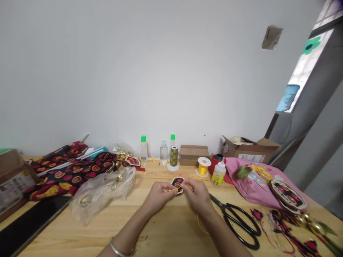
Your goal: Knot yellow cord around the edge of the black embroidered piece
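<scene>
A small dark patterned wooden-edged tag [177, 181] sits between my hands above the middle of the wooden table. My left hand [160, 197] is closed, with thumb and fingers pinching a yellow cord [170, 190] at the tag's left edge. On the other side, my right hand [197, 195] is closed too, its fingertips pinched on the cord near the tag's right edge. More of the thin yellow cord hangs below the right wrist. The fingertips partly cover the tag, and exactly how the cord runs through it is hidden.
Black-handled scissors [239, 221] lie right of my right arm. Behind stand a yellow cord spool [204, 166], a glue bottle [218, 175], a green thread spool [174, 157] and a small cardboard box [194, 156]. A plastic bag [103, 189] and patterned fabric [75, 171] lie left; a pink cloth [243, 182] lies right.
</scene>
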`<action>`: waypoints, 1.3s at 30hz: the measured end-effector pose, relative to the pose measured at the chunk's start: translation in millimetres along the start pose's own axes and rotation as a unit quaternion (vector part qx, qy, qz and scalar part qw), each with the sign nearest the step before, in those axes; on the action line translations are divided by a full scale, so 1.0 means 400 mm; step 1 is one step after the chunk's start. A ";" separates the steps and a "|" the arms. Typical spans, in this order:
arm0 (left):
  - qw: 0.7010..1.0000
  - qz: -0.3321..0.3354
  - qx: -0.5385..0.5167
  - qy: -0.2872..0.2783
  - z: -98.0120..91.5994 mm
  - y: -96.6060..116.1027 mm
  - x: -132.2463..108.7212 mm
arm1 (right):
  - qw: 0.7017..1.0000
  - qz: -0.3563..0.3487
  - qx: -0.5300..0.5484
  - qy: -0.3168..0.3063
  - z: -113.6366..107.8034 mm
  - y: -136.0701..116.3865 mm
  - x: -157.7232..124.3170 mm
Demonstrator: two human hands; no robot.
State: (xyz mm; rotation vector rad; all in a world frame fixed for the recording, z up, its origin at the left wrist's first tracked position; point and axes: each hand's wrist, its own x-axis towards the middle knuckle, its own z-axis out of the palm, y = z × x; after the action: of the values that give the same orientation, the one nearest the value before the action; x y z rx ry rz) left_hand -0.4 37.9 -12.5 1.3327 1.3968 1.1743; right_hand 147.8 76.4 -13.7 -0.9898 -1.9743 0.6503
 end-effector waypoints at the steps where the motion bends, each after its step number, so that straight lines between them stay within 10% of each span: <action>1: 1.000 -0.004 -0.015 0.000 -0.002 -0.003 0.001 | 1.000 0.009 0.003 0.003 0.001 0.005 0.002; 39: 0.998 0.051 0.010 -0.031 -0.011 -0.010 0.001 | 0.999 -0.032 0.012 -0.027 0.007 -0.018 -0.004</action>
State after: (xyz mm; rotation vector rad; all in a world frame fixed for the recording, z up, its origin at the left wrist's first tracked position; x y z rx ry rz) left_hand -5.6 38.0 -15.6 1.4574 1.3109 1.1784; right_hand 143.0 70.7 -10.7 -0.8998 -2.0311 0.6696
